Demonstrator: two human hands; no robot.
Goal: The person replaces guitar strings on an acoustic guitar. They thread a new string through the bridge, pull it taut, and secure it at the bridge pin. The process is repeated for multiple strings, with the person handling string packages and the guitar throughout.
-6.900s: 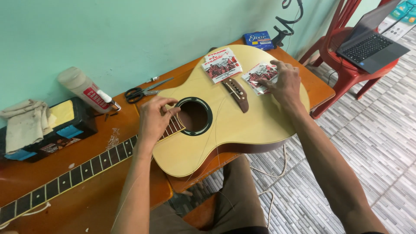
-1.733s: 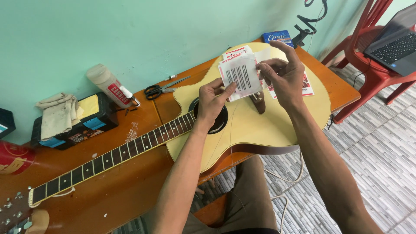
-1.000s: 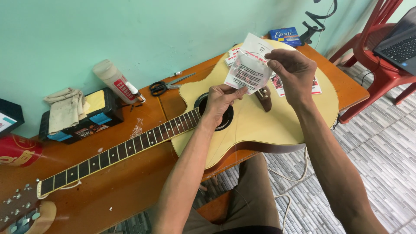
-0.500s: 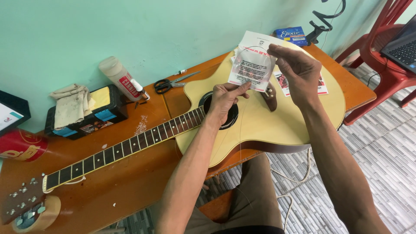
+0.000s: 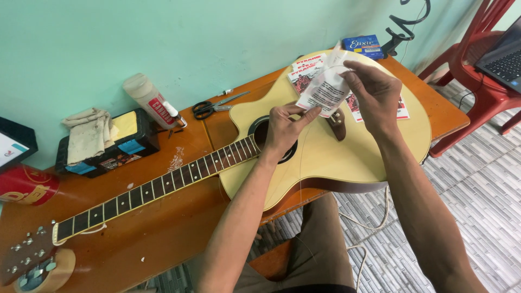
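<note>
Head view: both hands work a white paper packet (image 5: 325, 89) held up over the body of a pale acoustic guitar (image 5: 347, 152), which lies flat on the orange wooden worktop (image 5: 163, 233). Left hand (image 5: 285, 130) pinches the packet's lower corner between thumb and fingers, hovering over the sound hole. Right hand (image 5: 374, 95) grips the top edge at 12 o'clock of the packet, fingers closed on it. Compared with a few seconds back, the packet has come up off the guitar top, where the right hand was resting on it, and the left hand has left the strings by the sound hole to join in; over the last second the packet has tilted and its top flap looks spread, so opening seems under way. A thin wire runs down from the packet past the guitar's edge.

Two more printed packets (image 5: 306, 70) lie on the guitar at 12 o'clock, near a blue box (image 5: 364, 46). Scissors (image 5: 211, 106) sit at 10 o'clock of the sound hole, beside a white tube (image 5: 149, 100). Black box with a rag (image 5: 106, 141) is at 9 o'clock. Red chair (image 5: 483, 81) with laptop stands at 2 o'clock.
</note>
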